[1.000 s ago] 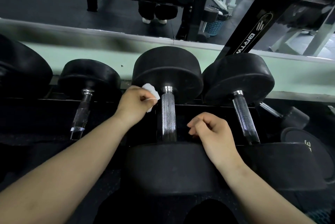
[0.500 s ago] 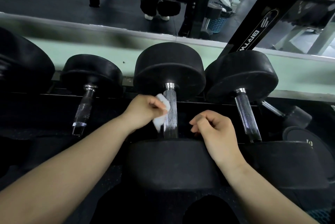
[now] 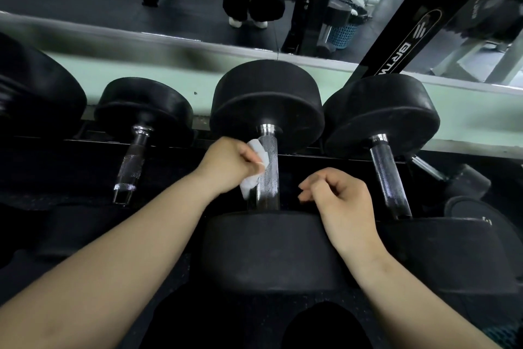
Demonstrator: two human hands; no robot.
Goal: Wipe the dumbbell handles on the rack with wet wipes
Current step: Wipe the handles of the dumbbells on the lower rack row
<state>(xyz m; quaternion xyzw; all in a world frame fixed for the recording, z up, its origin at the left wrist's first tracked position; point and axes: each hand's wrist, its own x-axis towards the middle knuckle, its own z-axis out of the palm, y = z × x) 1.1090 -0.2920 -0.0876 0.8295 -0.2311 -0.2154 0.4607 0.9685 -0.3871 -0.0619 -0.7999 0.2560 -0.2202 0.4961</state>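
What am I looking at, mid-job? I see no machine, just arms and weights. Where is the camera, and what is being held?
There is no machine: these are a person's two bare hands, seen from one camera worn on the head, looking down. Black dumbbells lie side by side on a rack, with their metal handles pointing toward the viewer. The left hand grips a white wet wipe against the middle dumbbell handle. The right hand, fingers loosely curled, holds nothing.
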